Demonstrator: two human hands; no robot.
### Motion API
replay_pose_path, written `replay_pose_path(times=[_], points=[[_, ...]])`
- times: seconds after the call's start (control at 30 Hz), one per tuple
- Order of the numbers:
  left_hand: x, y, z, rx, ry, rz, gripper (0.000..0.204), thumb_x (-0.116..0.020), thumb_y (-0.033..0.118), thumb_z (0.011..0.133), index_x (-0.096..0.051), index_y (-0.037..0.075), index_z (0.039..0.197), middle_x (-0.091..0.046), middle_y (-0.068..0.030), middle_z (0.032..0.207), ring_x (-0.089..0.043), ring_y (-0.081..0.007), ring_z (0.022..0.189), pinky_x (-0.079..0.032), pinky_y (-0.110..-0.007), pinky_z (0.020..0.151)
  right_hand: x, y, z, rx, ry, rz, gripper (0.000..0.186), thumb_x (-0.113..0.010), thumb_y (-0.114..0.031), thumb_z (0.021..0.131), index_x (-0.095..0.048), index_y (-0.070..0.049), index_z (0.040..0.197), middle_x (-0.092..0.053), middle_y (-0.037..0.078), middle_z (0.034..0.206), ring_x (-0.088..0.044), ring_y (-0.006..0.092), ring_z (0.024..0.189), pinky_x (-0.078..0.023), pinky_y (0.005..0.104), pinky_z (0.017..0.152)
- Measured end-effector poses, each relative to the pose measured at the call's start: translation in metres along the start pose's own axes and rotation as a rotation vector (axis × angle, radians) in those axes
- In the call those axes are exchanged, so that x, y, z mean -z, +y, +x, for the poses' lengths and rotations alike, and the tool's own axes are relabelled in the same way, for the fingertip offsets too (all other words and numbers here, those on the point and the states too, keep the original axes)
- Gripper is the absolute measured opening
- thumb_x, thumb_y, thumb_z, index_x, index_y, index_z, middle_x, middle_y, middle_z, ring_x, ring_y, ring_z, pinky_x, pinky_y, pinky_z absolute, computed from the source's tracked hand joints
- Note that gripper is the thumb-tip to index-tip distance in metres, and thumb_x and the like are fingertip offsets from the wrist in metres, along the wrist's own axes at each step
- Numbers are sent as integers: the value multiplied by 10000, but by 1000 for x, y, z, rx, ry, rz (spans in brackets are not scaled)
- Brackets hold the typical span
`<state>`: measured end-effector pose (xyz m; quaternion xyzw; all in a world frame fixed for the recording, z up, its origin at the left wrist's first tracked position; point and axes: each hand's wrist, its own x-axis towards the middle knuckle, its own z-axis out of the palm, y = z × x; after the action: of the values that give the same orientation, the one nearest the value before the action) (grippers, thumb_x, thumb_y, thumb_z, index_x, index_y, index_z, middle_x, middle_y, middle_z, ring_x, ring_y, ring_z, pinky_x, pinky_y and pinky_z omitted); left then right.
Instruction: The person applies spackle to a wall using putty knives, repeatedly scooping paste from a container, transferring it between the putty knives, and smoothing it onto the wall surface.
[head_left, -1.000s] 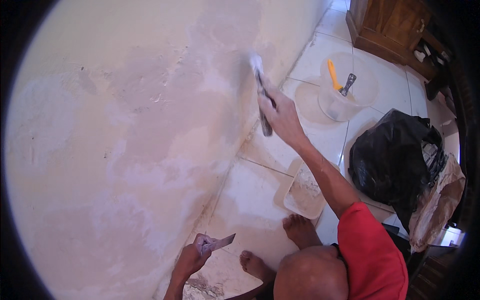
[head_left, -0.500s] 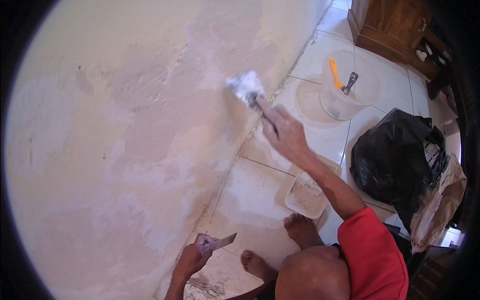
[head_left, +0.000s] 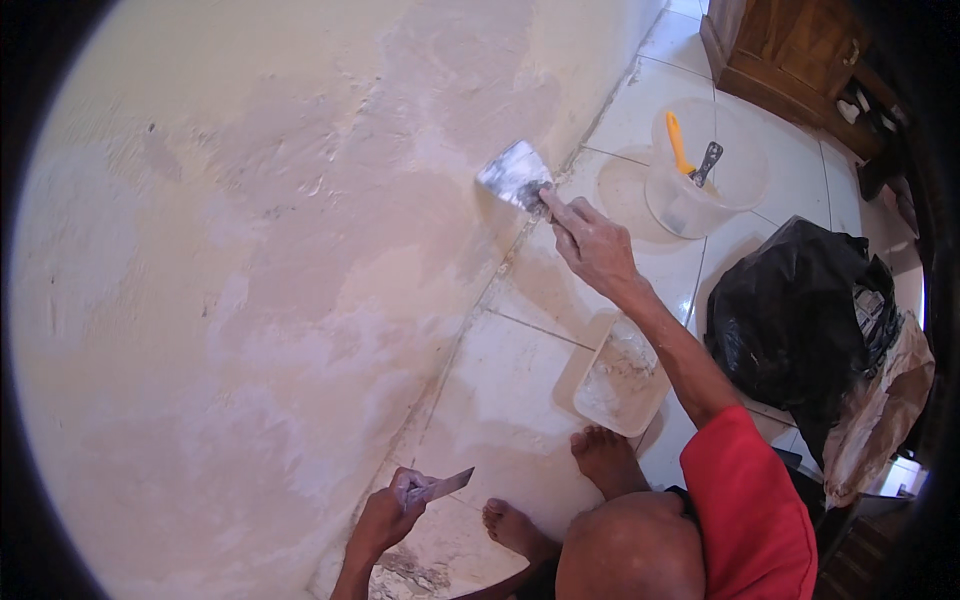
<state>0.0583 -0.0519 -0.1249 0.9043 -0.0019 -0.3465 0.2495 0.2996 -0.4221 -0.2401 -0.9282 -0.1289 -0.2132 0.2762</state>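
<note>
My right hand (head_left: pixel 598 248) grips a wide putty knife (head_left: pixel 512 176), its fingers stretched along the handle toward the blade. The metal blade lies at the lower part of the wall (head_left: pixel 300 240), close to the floor edge; whether it touches cannot be told. Patches of pinkish-white filler cover the cream wall. Lower down, my left hand (head_left: pixel 388 515) is closed around a second putty knife (head_left: pixel 452 485), its narrow blade pointing right. White residue coats the left fingers. Beneath my right forearm stands a shallow cream tray (head_left: pixel 590 408) holding whitish filler.
A clear plastic bucket (head_left: pixel 735 195) holds a yellow-handled tool (head_left: pixel 677 140) and a black-handled tool (head_left: pixel 708 162). Right of the tray sits a black plastic bag (head_left: pixel 775 320) beside crumpled brown paper (head_left: pixel 885 415). A wooden cabinet (head_left: pixel 790 60) stands at the far right on the tiled floor (head_left: pixel 500 390).
My right hand and its putty knife have shifted slightly right, and the blade has turned a little. My left hand holds its knife in nearly the same place.
</note>
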Motion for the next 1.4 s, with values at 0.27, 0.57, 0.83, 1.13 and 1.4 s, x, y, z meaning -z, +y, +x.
replay_pose_path(times=[0.27, 0.57, 0.83, 1.13, 1.4], points=[[-8, -9, 3, 19, -13, 12, 308, -629, 169, 895, -486, 78, 1152, -688, -199, 885, -665, -410, 825, -513, -463, 711, 33, -11, 60, -442, 59, 795, 445, -543, -223, 910, -572, 11, 1288, -595, 126, 776, -574, 185, 664, -472, 323, 641], [-3, -2, -1, 100, -15, -1, 328, -672, 173, 861, -540, 25, 1123, -694, -209, 872, -678, -389, 809, -518, -422, 707, 49, -87, 13, -254, -49, 778, 459, -543, -214, 906, -571, -11, 1316, -569, 102, 732, -547, 170, 653, -468, 323, 646], [-6, -2, 5, 43, -2, 23, 346, -685, 183, 852, -539, 8, 1112, -672, -214, 816, -659, -395, 754, -508, -423, 674, 55, -30, 56, -496, 55, 935, 468, -544, -235, 935, -562, -44, 1362, -540, -4, 746, -504, 74, 654, -448, 239, 598], [-1, 10, 2, 85, -11, -8, 287, -645, 168, 889, -509, 48, 1111, -684, -194, 877, -669, -386, 806, -510, -428, 707, 38, -59, -17, -330, -206, 870, 482, -542, -226, 929, -547, -33, 1371, -535, -4, 724, -494, 70, 573, -455, 244, 554], [-10, -7, 2, -9, 7, -34, 290, -621, 159, 908, -472, 68, 1140, -693, -203, 952, -665, -416, 870, -514, -456, 747, 3, 41, 40, -606, 74, 1078, 503, -544, -217, 927, -524, 11, 1374, -541, 14, 721, -508, 76, 570, -471, 247, 527]])
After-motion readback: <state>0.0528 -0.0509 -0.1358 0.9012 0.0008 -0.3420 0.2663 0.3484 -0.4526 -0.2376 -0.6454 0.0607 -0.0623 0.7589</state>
